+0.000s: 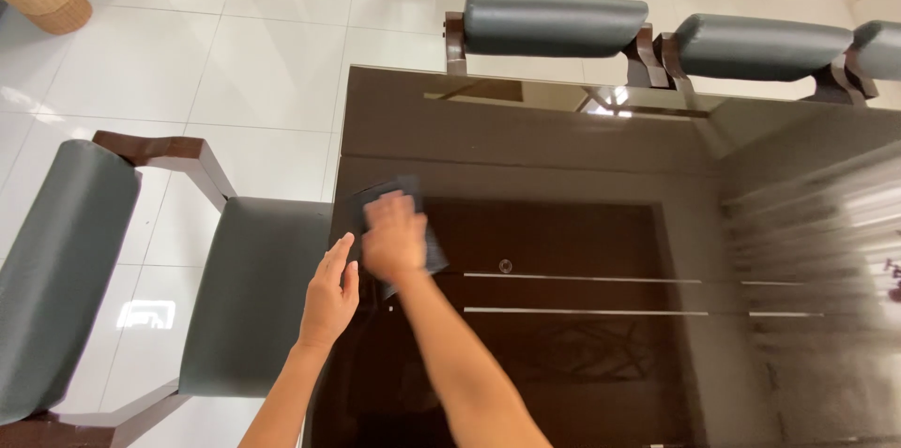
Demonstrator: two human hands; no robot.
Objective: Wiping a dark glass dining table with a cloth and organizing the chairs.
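One dark cloth (413, 223) is pressed flat under the right hand (392, 237) near the left edge of the glossy dark table (563, 148). The left hand (330, 296) is rested open at that edge. Four grey chairs (253, 298) are seen on white floor tiles (263, 54).

surf: dark glass table (563, 138) | on it: dark cloth (375, 193), near left edge

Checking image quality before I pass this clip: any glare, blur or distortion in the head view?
Head view: the right hand and the dark cloth under it are motion-blurred; the left hand is sharper. The glass table mirrors the chairs and shows streaky glare at the right edge. Bright, even daylight whitens the floor tiles. Wide-angle bending shows at the frame edges.
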